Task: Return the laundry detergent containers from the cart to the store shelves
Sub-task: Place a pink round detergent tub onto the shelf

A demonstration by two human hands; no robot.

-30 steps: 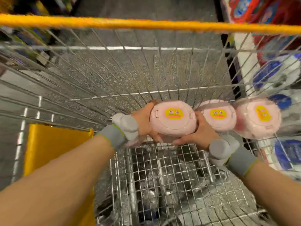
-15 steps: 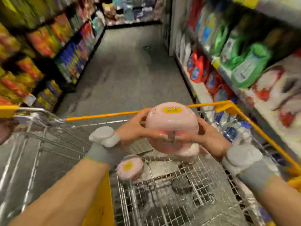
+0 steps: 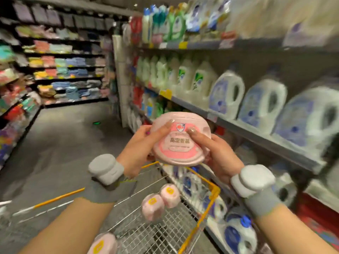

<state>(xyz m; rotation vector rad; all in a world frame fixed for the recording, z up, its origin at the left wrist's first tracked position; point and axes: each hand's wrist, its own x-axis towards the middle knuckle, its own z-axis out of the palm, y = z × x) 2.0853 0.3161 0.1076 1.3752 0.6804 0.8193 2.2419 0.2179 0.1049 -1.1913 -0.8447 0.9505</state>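
Head view: fingers of the left hand and right hand curl around a pink detergent tub, holding it up above the wire cart. Three more pink tubs lie in the cart, beside store shelves stocked with detergent jugs.

Pink detergent tub (tilted, aloft)

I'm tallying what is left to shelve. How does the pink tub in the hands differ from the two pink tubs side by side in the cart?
The held tub is up above the cart, gripped by the left hand and right hand; the cart tubs lie untouched. It shows its front label; they show yellow-stickered lids. All look like the same pink product.
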